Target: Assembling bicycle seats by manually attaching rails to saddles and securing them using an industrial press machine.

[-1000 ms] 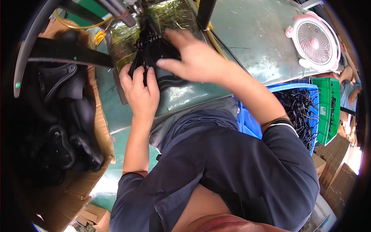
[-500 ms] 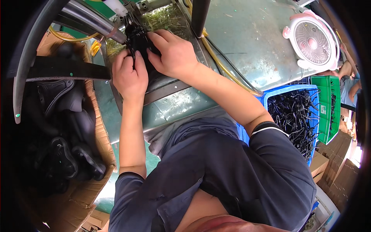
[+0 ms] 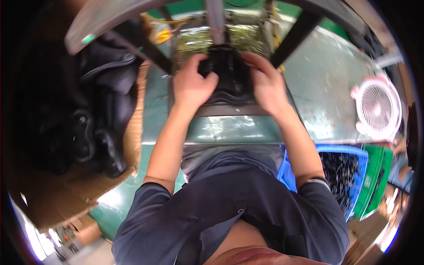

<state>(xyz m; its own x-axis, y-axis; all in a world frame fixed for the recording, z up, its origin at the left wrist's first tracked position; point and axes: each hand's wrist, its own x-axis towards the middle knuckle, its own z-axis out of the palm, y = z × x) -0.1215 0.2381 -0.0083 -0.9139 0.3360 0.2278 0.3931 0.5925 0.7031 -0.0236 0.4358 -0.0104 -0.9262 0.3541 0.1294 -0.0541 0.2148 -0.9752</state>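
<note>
A person seen from above works at a green metal machine table (image 3: 327, 88), both bare forearms reaching up from the lower edge. The left hand (image 3: 192, 86) and the right hand (image 3: 265, 84) sit on either side of a black moulded part (image 3: 229, 75) that lies at the centre top of the view, on a shiny, foil-like surface (image 3: 194, 42) beneath a grey vertical post (image 3: 216, 17). The left hand's fingers curl closed around the part's left edge, thumb pressed onto its top. The right hand lies flatter, fingers partly bent and wrapped over the part's right edge. Both hands touch the part; its exact shape is hard to make out.

To the left, a cardboard box (image 3: 132, 145) holds a heap of similar black parts (image 3: 88, 119). At the right, a small white and pink fan (image 3: 377, 108) stands on the table. Below the fan, a blue crate (image 3: 353, 154) holds thin dark pieces, with a green crate (image 3: 375, 181) just beside it.
</note>
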